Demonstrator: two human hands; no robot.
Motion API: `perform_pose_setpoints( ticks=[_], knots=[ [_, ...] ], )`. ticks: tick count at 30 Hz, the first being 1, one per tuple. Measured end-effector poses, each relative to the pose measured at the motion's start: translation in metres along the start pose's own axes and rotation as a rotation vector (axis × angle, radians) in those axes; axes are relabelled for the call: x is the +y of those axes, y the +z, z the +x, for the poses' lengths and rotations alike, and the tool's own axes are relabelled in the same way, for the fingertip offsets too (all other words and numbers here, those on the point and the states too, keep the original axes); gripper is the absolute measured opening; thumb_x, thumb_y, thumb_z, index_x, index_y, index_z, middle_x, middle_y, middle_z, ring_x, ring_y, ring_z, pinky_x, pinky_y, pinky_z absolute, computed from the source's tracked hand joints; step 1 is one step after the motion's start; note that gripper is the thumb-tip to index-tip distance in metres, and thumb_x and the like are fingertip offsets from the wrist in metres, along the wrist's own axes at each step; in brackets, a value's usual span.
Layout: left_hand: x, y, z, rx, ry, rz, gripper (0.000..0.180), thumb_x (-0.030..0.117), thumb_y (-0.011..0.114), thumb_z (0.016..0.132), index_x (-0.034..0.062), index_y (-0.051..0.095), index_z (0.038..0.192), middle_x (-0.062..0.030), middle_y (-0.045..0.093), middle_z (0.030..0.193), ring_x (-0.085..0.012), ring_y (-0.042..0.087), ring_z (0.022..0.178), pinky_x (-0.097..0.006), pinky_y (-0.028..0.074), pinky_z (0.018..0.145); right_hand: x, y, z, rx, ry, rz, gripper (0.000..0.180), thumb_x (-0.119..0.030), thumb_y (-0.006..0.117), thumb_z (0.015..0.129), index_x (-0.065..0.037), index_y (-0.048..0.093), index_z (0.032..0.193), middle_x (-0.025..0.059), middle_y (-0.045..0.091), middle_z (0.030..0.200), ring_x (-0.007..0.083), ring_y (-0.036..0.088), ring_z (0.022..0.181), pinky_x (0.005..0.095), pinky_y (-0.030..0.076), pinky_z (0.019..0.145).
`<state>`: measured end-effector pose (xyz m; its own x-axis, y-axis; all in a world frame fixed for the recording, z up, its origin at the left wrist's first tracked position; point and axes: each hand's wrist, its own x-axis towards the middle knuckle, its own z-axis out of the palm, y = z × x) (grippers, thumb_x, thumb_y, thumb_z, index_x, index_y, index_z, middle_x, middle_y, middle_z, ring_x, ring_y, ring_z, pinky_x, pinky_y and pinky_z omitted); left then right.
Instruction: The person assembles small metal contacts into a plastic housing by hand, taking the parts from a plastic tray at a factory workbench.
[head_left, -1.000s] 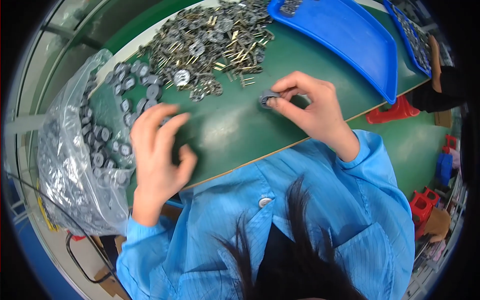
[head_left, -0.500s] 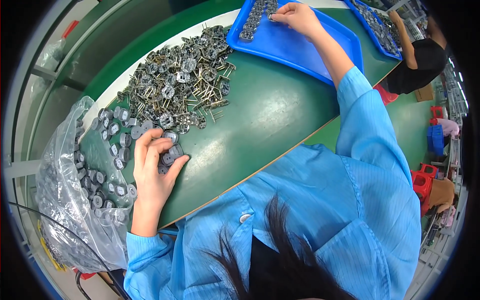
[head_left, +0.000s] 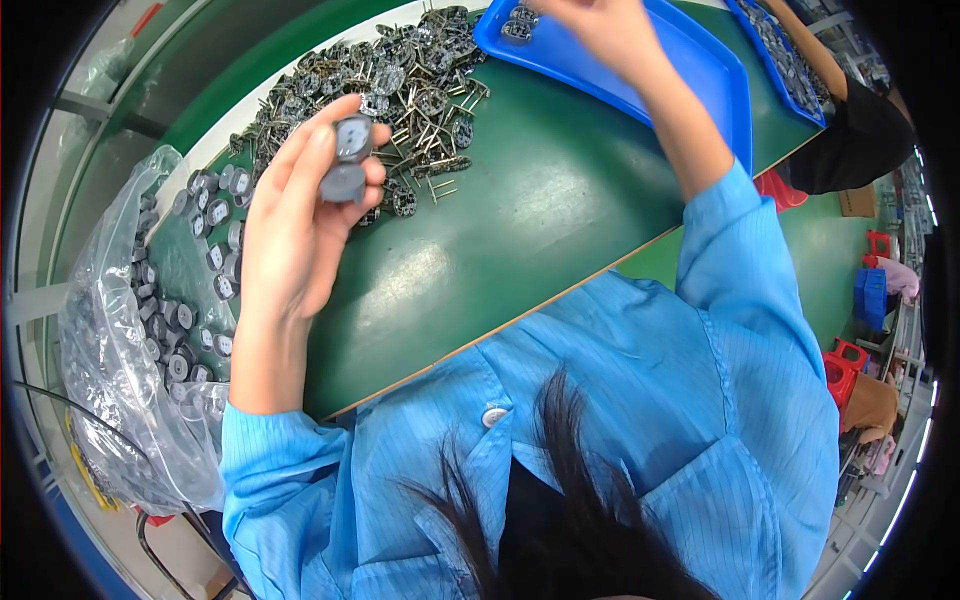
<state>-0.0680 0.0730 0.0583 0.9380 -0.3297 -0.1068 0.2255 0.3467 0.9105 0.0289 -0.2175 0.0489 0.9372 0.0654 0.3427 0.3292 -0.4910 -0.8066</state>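
My left hand (head_left: 300, 200) is raised over the table with its fingers curled round small grey round plastic parts (head_left: 344, 183). At least two show between thumb and fingers, one with a pale face with small holes. Behind the hand lies a heap of round circuit boards with metal pins (head_left: 420, 95). My right hand (head_left: 610, 35) is over the far end of a blue tray (head_left: 620, 100); its fingertips are cut off by the upper edge of the view. Close to it, a few dark round pieces (head_left: 517, 27) sit in the tray's left corner.
A clear plastic bag (head_left: 110, 290) of grey round parts lies at the left, with several loose parts (head_left: 215, 215) beside it. A second blue tray (head_left: 780, 60) with many small pieces stands at the far right, near another person's arm (head_left: 815, 50). The green table's front edge (head_left: 500, 335) runs before me.
My left hand has lifted off the table and moved farther away, now gripping grey parts it was gathering. My right hand has moved up, its fingertips leaving the view. The whole view has shifted somewhat.
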Motion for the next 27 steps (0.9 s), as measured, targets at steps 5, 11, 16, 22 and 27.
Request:
perform_pose_setpoints(
  ticks=[5, 11, 16, 22, 27],
  knots=[
    [-0.015, 0.007, 0.007, -0.010, -0.070, -0.150, 0.034, 0.023, 0.045, 0.098, -0.0018, 0.049, 0.121, -0.0136, 0.060, 0.104, -0.0125, 0.056, 0.080, -0.025, 0.050, 0.069, -0.039, 0.056, -0.087, -0.237, -0.613, -0.256, 0.020, -0.009, 0.069, 0.074, -0.006, 0.060, 0.092, 0.0070, 0.056, 0.090, 0.0252, 0.058, 0.081, 0.0312, 0.049, 0.065],
    [-0.021, 0.018, 0.000, 0.012, -0.105, -0.087, 0.035, 0.022, 0.050, 0.095, -0.0015, 0.051, 0.121, -0.0050, 0.057, 0.095, -0.0089, 0.051, 0.075, -0.021, 0.044, 0.062, -0.035, 0.037, -0.125, -0.287, -0.638, -0.508, 0.015, 0.002, 0.060, 0.074, -0.006, 0.059, 0.086, 0.0052, 0.053, 0.087, 0.0241, 0.055, 0.082, 0.0324, 0.049, 0.067],
    [-0.023, 0.017, -0.005, -0.072, -0.035, 0.256, 0.039, 0.004, 0.066, 0.080, 0.0018, 0.054, 0.117, 0.0013, 0.055, 0.084, -0.0059, 0.050, 0.070, -0.019, 0.040, 0.062, -0.038, 0.022, -0.130, -0.317, -0.308, -0.195, 0.013, 0.003, 0.061, 0.075, -0.003, 0.064, 0.087, 0.0059, 0.060, 0.086, 0.0187, 0.058, 0.075, 0.0285, 0.048, 0.063],
    [-0.037, 0.019, -0.002, -0.028, 0.166, 0.585, 0.034, 0.002, 0.069, 0.078, -0.0004, 0.054, 0.108, -0.0045, 0.061, 0.093, -0.0087, 0.058, 0.083, -0.022, 0.049, 0.072, -0.030, 0.041, -0.100, -0.126, -0.428, -0.112, 0.019, -0.004, 0.060, 0.076, -0.003, 0.064, 0.095, 0.0100, 0.061, 0.085, 0.0260, 0.060, 0.062, 0.0338, 0.050, 0.058],
    [-0.042, 0.022, -0.004, -0.053, 0.201, 0.589, 0.033, -0.001, 0.072, 0.075, -0.0011, 0.058, 0.105, -0.0051, 0.059, 0.096, -0.0094, 0.059, 0.085, -0.022, 0.051, 0.068, -0.028, 0.035, -0.113, -0.118, -0.281, -0.379, 0.013, -0.009, 0.063, 0.076, -0.003, 0.065, 0.086, 0.0100, 0.063, 0.075, 0.0309, 0.061, 0.066, 0.0384, 0.050, 0.060]
  ],
)
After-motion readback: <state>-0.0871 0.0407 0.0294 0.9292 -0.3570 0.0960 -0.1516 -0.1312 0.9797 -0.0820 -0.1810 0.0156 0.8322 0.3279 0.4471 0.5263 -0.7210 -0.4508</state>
